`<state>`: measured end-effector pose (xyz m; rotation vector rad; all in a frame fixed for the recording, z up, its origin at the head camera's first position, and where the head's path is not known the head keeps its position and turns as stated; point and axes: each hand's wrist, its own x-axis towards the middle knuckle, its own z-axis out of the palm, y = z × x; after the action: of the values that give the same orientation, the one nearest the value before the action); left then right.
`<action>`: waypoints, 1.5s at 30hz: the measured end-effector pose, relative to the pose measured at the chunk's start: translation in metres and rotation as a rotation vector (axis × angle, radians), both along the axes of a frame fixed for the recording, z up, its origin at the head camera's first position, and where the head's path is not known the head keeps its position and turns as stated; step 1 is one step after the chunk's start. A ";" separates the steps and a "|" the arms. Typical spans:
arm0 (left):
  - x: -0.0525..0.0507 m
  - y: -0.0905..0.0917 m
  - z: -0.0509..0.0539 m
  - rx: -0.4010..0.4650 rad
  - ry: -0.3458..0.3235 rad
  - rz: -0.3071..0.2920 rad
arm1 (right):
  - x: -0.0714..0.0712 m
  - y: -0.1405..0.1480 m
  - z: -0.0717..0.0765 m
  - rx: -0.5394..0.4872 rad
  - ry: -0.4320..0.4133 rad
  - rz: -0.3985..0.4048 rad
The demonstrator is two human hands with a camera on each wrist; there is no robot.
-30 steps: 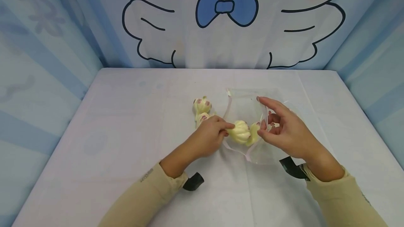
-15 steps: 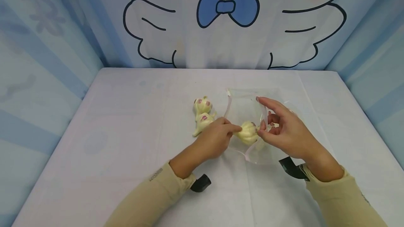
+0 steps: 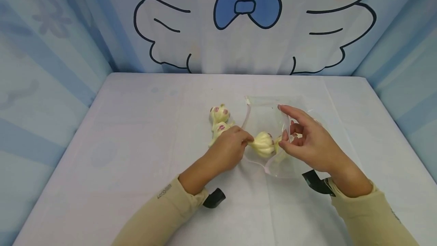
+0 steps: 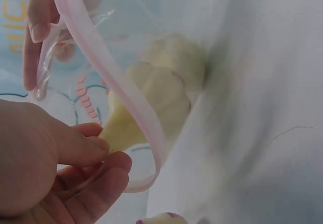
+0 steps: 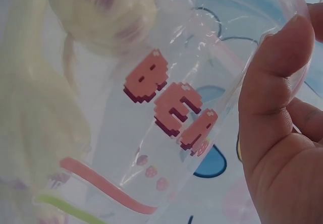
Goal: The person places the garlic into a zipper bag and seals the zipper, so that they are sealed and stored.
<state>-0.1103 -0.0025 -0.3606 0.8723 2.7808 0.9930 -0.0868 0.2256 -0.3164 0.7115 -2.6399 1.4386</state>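
Note:
My left hand (image 3: 229,148) pinches a pale yellow garlic bulb (image 3: 263,145) by its stem, at the mouth of a clear plastic zip bag (image 3: 266,113). In the left wrist view, the thumb and forefinger grip the stem, and the bulb (image 4: 154,95) lies inside, behind the bag's pink rim (image 4: 108,67). More garlic (image 4: 179,55) sits deeper in the bag. My right hand (image 3: 312,141) holds the bag's upper edge and keeps the mouth apart. In the right wrist view, red letters are printed on the bag (image 5: 176,103), and garlic (image 5: 40,103) shows through it.
Left of the bag, beside my left hand, lie two more garlic bulbs (image 3: 219,115), the nearer one partly covered by the hand. A white cloth covers the table (image 3: 143,143). Printed curtains (image 3: 51,67) stand around its back and sides.
My left hand pushed the garlic bulb rightward, deeper into the bag, then came back slightly left with it. The right hand and the bag have stayed in place.

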 end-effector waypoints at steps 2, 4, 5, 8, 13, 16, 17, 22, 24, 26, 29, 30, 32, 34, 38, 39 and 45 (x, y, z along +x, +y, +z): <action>-0.001 0.001 0.001 -0.025 -0.010 -0.013 | 0.000 0.000 0.000 0.001 0.000 0.005; -0.002 0.004 0.001 -0.054 -0.014 -0.029 | -0.001 0.000 0.000 -0.004 -0.006 0.014; -0.003 0.006 0.001 -0.068 -0.015 -0.036 | -0.001 -0.001 -0.001 -0.008 -0.011 0.020; -0.005 0.011 0.001 -0.093 -0.016 -0.058 | -0.001 -0.001 -0.002 -0.015 -0.019 0.033; -0.009 0.017 0.000 -0.093 -0.056 -0.082 | -0.001 -0.002 -0.002 -0.030 -0.027 0.042; -0.012 0.020 -0.001 -0.096 -0.098 -0.084 | -0.001 -0.003 -0.002 -0.035 -0.029 0.045; -0.013 0.021 -0.001 -0.098 -0.109 -0.085 | -0.001 -0.003 -0.002 -0.037 -0.030 0.048; -0.015 0.028 -0.003 -0.093 -0.130 -0.102 | -0.002 -0.003 -0.002 -0.048 -0.040 0.054; -0.015 0.029 -0.003 -0.084 -0.139 -0.100 | -0.002 -0.003 -0.002 -0.058 -0.047 0.059; -0.013 0.031 -0.003 -0.077 -0.144 -0.088 | -0.002 -0.003 -0.002 -0.063 -0.050 0.062; -0.011 0.032 -0.002 -0.069 -0.128 -0.051 | -0.002 -0.003 -0.002 -0.066 -0.048 0.062; -0.010 0.032 -0.002 -0.069 -0.116 -0.038 | -0.002 -0.003 -0.002 -0.067 -0.048 0.062; -0.008 0.033 -0.002 -0.073 -0.086 -0.013 | -0.002 -0.003 -0.002 -0.067 -0.045 0.061; -0.007 0.033 -0.002 -0.072 -0.070 0.002 | -0.002 -0.003 -0.002 -0.064 -0.042 0.058; -0.005 0.032 -0.003 -0.068 -0.064 0.006 | -0.002 -0.003 -0.003 -0.054 -0.036 0.052; -0.004 0.031 -0.003 -0.059 -0.066 0.007 | -0.001 -0.003 -0.003 -0.053 -0.038 0.051; -0.002 0.027 -0.002 0.008 -0.134 -0.002 | -0.001 -0.004 -0.002 -0.054 -0.049 0.048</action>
<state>-0.1127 0.0245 -0.3630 0.7779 2.6659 1.0224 -0.0880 0.2217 -0.3182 0.7485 -2.6261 1.5527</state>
